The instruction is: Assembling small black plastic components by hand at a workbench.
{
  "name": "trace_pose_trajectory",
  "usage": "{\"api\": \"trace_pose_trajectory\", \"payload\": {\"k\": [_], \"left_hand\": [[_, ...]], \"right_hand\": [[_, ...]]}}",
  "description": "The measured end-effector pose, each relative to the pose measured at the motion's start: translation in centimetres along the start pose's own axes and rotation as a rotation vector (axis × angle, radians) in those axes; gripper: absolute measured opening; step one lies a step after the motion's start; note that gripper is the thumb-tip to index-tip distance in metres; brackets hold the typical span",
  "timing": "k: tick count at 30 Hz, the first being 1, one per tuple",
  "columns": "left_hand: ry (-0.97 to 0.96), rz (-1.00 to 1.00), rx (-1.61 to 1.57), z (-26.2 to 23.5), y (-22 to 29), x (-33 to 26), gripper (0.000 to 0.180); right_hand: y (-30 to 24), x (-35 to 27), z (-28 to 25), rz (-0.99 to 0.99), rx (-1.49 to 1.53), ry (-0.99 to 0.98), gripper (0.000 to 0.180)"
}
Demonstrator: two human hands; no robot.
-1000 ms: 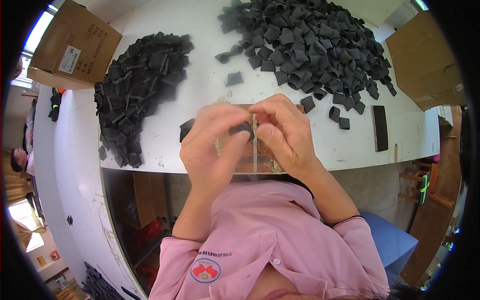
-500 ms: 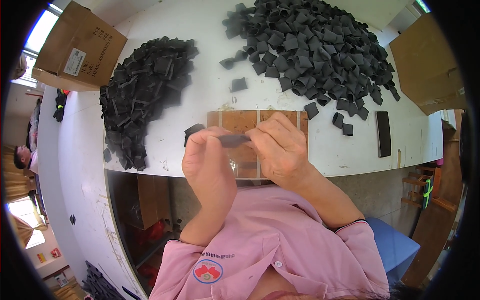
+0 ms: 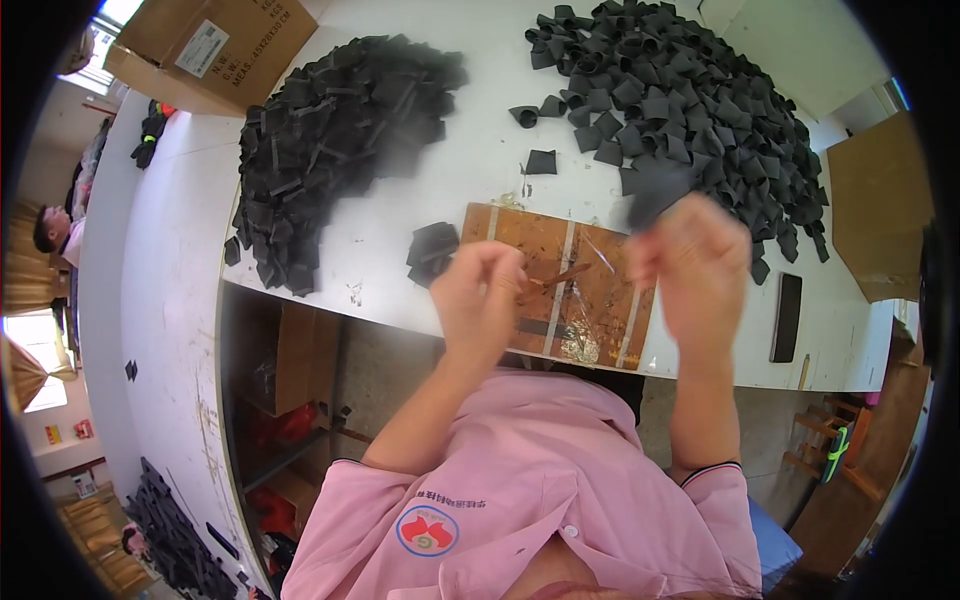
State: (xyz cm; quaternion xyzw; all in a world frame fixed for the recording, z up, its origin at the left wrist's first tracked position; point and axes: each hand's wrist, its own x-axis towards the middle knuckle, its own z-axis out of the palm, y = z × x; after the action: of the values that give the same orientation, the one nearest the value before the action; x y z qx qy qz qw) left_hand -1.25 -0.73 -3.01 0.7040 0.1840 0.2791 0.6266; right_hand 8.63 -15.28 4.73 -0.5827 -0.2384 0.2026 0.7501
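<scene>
My left hand (image 3: 478,295) is closed in a pinch over the left part of a brown board (image 3: 610,290). A thin brown stick (image 3: 565,277) runs from its fingertips across the board; whether the fingers grip it I cannot tell. Beyond the board's right side, my right hand (image 3: 700,265) is smeared by motion. A blurred black fabric piece (image 3: 655,195) is at its fingertips, close to a large heap of short black fabric tubes (image 3: 690,110). A few black pieces (image 3: 432,252) lie just left of my left hand.
A heap of flat black pieces (image 3: 330,130) covers the table's left part. Cardboard boxes stand at the far left (image 3: 205,50) and right (image 3: 880,200). A dark phone (image 3: 786,318) lies near the right front edge. One black tube (image 3: 541,161) lies between the heaps.
My hands have come apart. The right one has moved right and away from me with the black fabric piece, towards the tube heap. The view has shifted, and more of the board shows.
</scene>
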Motion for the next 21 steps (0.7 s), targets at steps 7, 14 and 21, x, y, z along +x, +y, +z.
{"api": "trace_pose_trajectory", "payload": {"k": [7,14,21], "left_hand": [[-0.101,0.063,0.807,-5.7,-6.2,3.1,0.029],[-0.257,0.223,1.254,-6.1,-8.4,3.7,0.015],[-0.295,0.661,0.848,-5.0,-2.7,2.0,0.014]], "right_hand": [[3.6,-1.4,-0.7,0.177,-0.05,0.236,0.023],[5.8,-3.7,0.8,0.441,-0.133,0.052,0.021],[6.9,-4.2,2.5,0.483,-0.164,-0.034,0.029]]}}
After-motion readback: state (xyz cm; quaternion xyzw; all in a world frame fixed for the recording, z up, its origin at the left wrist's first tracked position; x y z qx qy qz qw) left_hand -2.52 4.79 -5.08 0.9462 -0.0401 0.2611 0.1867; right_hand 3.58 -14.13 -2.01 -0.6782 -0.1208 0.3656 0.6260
